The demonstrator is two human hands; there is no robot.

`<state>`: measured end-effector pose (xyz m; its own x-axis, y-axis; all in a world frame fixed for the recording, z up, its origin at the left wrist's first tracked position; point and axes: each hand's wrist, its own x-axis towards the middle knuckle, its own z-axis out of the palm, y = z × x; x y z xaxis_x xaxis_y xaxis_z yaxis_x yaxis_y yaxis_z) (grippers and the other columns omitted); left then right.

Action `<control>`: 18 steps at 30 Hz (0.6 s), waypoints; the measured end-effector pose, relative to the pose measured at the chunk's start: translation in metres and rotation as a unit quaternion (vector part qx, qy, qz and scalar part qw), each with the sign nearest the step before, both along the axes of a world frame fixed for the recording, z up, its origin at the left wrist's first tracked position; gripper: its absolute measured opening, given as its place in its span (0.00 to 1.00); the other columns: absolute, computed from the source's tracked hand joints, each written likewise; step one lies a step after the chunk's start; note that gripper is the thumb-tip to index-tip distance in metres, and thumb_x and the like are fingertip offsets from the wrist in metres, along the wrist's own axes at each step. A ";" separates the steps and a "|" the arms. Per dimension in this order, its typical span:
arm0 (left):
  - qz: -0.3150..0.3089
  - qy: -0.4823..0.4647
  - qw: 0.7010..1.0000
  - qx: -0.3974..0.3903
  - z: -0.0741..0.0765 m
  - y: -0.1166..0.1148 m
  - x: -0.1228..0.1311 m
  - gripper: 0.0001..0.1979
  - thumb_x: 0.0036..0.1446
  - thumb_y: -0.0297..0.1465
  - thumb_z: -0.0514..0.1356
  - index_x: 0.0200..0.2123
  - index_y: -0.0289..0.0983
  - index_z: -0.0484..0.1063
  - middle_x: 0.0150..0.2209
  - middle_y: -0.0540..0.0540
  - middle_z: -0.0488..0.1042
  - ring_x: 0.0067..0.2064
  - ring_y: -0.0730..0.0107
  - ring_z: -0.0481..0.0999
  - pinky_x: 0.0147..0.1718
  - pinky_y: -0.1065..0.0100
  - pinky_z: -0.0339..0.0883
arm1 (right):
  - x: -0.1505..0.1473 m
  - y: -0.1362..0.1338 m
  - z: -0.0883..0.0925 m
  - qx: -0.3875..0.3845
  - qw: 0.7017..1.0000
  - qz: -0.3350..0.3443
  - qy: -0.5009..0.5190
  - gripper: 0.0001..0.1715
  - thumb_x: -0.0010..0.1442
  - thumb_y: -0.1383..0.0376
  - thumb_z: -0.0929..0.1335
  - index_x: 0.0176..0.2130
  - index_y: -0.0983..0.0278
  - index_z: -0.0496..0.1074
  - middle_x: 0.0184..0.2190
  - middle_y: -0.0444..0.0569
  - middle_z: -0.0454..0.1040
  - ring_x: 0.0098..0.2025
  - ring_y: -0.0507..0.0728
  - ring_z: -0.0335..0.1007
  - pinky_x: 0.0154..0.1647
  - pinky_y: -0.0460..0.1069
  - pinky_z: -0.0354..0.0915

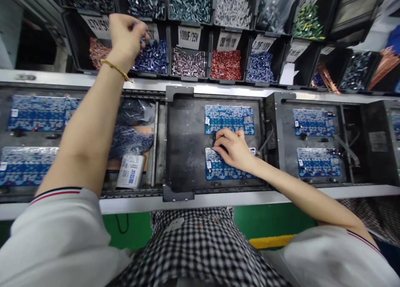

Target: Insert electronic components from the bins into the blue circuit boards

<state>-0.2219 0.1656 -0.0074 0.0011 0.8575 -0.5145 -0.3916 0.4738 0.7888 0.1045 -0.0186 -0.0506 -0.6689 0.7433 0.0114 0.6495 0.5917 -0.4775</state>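
Note:
My left hand (125, 35) is raised over a black bin of blue capacitors (153, 56), its fingers pinched together on a small blue part. My right hand (233, 147) rests with curled fingers on the near blue circuit board (215, 170), fingertips pressed at its upper edge; what they hold is hidden. A second blue board (229, 119) lies just beyond it. Both boards sit in a dark metal carrier tray (184, 145) on the conveyor.
A row of labelled bins holds components: silver (189, 62), red (225, 64), blue (260, 67), green (306, 22). More board carriers lie left (37, 112) and right (314, 122). Plastic bags of parts (133, 131) and a white packet (131, 170) lie left of the tray.

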 end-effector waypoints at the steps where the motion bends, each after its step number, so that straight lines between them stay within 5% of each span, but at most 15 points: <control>1: 0.036 -0.005 0.998 0.049 0.003 0.001 0.001 0.09 0.69 0.28 0.47 0.35 0.36 0.63 0.22 0.60 0.63 0.29 0.83 0.52 0.25 0.85 0.42 | 0.000 0.000 0.000 0.006 1.000 0.001 0.001 0.09 0.64 0.64 0.63 0.34 0.64 0.70 0.40 0.48 0.71 0.40 0.55 0.67 0.40 0.51 0.44; 3: 0.070 -0.043 0.991 0.108 0.010 0.005 0.002 0.15 0.70 0.29 0.43 0.31 0.35 0.62 0.22 0.58 0.63 0.28 0.82 0.50 0.23 0.83 0.41 | 0.001 -0.001 0.001 0.024 1.000 0.011 0.000 0.10 0.64 0.63 0.63 0.34 0.64 0.71 0.40 0.48 0.73 0.40 0.54 0.67 0.40 0.52 0.44; 7: 0.079 -0.222 0.967 0.094 0.025 0.002 0.009 0.23 0.70 0.32 0.37 0.22 0.35 0.56 0.19 0.56 0.62 0.25 0.84 0.47 0.21 0.81 0.34 | 0.005 -0.006 0.000 0.116 0.990 0.075 -0.019 0.12 0.65 0.65 0.62 0.33 0.63 0.72 0.39 0.46 0.77 0.39 0.53 0.67 0.39 0.53 0.42; 11: 0.035 -0.288 0.955 0.067 0.039 -0.033 0.048 0.19 0.69 0.32 0.41 0.30 0.31 0.64 0.25 0.56 0.68 0.22 0.91 0.51 0.20 0.85 0.36 | 0.006 -0.013 -0.001 0.220 0.967 0.118 -0.041 0.12 0.64 0.71 0.63 0.33 0.63 0.73 0.39 0.43 0.79 0.39 0.53 0.68 0.38 0.53 0.43; 15: 0.037 -0.270 0.961 -0.047 0.033 -0.091 0.103 0.13 0.68 0.30 0.47 0.34 0.31 0.67 0.25 0.53 0.68 0.17 0.91 0.52 0.15 0.86 0.38 | 0.005 -0.004 0.013 0.113 0.991 0.077 -0.010 0.09 0.63 0.66 0.65 0.34 0.63 0.75 0.39 0.45 0.79 0.38 0.53 0.71 0.41 0.54 0.46; 18: -0.024 -0.225 0.967 -0.113 0.018 -0.132 0.130 0.12 0.66 0.33 0.52 0.38 0.31 0.71 0.19 0.55 0.58 0.15 0.88 0.49 0.13 0.82 0.38 | 0.003 0.015 0.032 -0.018 0.991 -0.042 0.126 0.10 0.62 0.62 0.66 0.32 0.62 0.75 0.33 0.44 0.79 0.36 0.53 0.73 0.41 0.54 0.53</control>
<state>-0.0918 0.0338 0.0103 0.3062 0.7169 -0.6263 -0.6450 0.6401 0.4174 0.1075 -0.0033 -0.0189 -0.5839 0.7991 0.1433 0.5524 0.5205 -0.6511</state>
